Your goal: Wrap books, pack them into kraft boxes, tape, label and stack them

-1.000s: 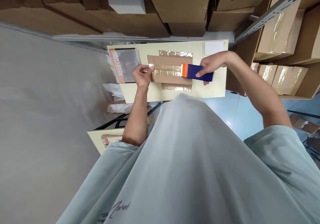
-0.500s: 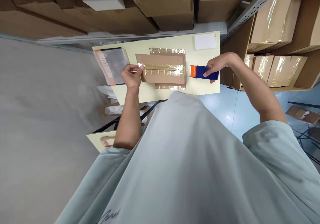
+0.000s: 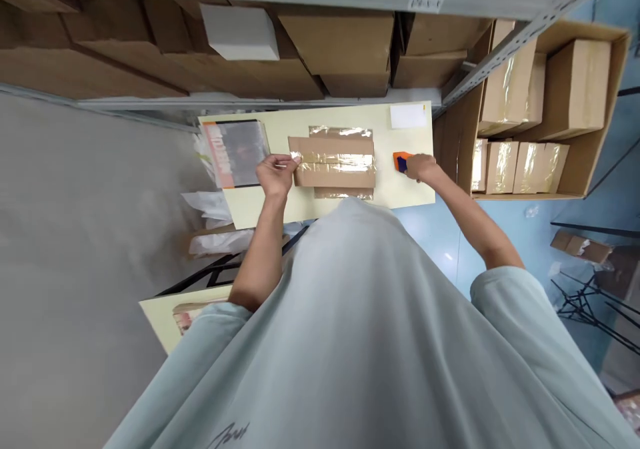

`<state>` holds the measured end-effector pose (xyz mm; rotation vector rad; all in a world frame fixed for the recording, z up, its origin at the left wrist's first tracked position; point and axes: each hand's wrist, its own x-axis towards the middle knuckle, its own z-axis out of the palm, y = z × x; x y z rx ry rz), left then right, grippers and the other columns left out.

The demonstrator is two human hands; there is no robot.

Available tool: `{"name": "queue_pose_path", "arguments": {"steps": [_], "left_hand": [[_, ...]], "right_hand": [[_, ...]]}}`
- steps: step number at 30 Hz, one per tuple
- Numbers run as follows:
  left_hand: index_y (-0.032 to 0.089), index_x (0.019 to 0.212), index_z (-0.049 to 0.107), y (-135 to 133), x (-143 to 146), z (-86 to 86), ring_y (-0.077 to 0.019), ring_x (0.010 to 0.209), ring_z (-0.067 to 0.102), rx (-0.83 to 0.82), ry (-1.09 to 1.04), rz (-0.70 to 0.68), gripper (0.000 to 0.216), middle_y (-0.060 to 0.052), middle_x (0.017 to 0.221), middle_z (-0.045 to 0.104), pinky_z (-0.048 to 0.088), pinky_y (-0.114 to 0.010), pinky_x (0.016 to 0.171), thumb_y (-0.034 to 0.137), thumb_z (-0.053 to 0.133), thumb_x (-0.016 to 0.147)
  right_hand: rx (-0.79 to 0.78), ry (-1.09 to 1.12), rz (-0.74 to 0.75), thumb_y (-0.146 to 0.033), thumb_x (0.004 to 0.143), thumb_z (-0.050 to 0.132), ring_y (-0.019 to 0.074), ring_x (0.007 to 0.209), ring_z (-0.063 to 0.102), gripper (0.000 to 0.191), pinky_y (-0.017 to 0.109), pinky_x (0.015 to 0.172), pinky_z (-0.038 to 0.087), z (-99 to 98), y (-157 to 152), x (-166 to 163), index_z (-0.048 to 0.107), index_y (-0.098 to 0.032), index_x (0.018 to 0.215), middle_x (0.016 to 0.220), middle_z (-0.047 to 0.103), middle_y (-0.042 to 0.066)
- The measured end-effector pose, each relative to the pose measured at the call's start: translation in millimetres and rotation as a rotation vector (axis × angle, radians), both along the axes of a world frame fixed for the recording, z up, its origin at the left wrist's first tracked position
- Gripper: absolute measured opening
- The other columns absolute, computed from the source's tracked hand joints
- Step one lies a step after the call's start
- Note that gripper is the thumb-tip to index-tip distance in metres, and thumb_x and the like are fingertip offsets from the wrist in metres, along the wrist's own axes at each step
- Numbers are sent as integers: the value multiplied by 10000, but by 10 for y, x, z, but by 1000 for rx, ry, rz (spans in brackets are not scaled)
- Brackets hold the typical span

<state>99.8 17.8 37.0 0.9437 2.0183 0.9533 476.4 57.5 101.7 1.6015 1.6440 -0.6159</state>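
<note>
A flat cardboard box (image 3: pixel 333 177) lies on the pale yellow tabletop (image 3: pixel 345 117), with its side flaps spread out. A strip of shiny clear packing tape (image 3: pixel 345 162) runs along its middle seam. My left hand (image 3: pixel 277 174) is closed at the box's left end, thumb and fingers pinching the tape's end there. To the right of the box, my right hand (image 3: pixel 421 167) grips an orange and dark blue tape dispenser (image 3: pixel 401 161); most of its body is hidden by the fingers.
Clear plastic packets (image 3: pixel 240 152) lie left of the box, and a white paper (image 3: pixel 407 116) at the back right. Shelves of cartons (image 3: pixel 340 42) stand behind the table. An open carton (image 3: pixel 597 162) of taped boxes is on the right.
The view has tilted up, showing more shelf. My right hand has turned, so the dispenser now shows mainly its orange end. My left hand stays at the box's left end.
</note>
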Motion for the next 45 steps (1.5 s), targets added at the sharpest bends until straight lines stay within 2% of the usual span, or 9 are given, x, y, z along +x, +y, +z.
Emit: {"name": "queue_pose_path", "arguments": {"steps": [4,9,12,20,29,33,38,42,45], "left_hand": [[186,898,711,-184,-209,14,-179,790,679,-45,14,-29,154,-2,828,704,581,-296,822,261,836,845],[174,1291,716,-209,-400,171,-303,1045,774,-8,146,-142,494,-107,1144,793,630,-491,1074,352,860,853],[184,1335,716,-26,-283,501,-355,1254,755,246,162,-249,425,-177,1356,768,601,-539,1179,338,760,941],[213,1477,720,591,289,1744,-312,1451,704,808,134,-561,407,-141,1532,739,561,-513,1307,281,537,1119],[114,1698,577,1362,245,2270,-365,1651,571,802,155,-431,744,-201,1825,498,477,-558,1406,61,484,962],[175,1745,545,1237,83,2209,-347,1685,532,837,145,-391,732,-157,1812,530,433,-576,1440,147,487,1016],[206,1685,609,897,-22,1844,-347,1647,579,761,107,-334,659,-152,1770,585,469,-571,1414,214,529,1031],[165,1639,625,539,-213,1271,-365,1660,558,574,46,-296,622,-189,1750,599,440,-563,1424,288,595,1030],[125,1607,630,142,-463,692,-396,1629,586,350,9,-184,640,-236,1695,639,438,-572,1413,293,663,990]], "right_hand": [[153,136,-5,-278,1127,634,401,1284,788,272,486,1121,602,260,-260,-63,802,-101,1245,1264,837,253],[360,155,-4,-335,1165,579,428,1408,734,415,454,1201,566,756,-348,-448,739,-42,1411,1464,764,301],[458,183,-36,-366,1179,552,414,1405,740,432,428,1157,582,1083,-218,-782,700,-64,1450,1478,762,282],[746,387,63,-379,1164,464,419,1230,797,451,469,1032,616,1997,588,-1733,523,-60,1476,1373,780,305],[855,396,334,-228,1092,507,353,1194,791,418,439,1054,613,2579,1552,-2547,510,-119,1495,1341,797,255],[863,291,337,-205,1101,524,327,1357,731,427,429,1216,536,2564,1797,-2780,547,-145,1522,1451,776,226],[878,266,313,-203,1135,389,369,1563,580,531,519,1337,431,2482,1987,-2884,497,-42,1628,1663,621,300],[1064,331,271,-285,1159,288,392,1654,469,648,550,1395,348,2259,1791,-2645,391,-22,1741,1770,489,308],[1156,454,166,-332,1166,232,348,1759,344,691,551,1436,309,1760,1253,-2219,356,-40,1780,1827,426,283]]}}
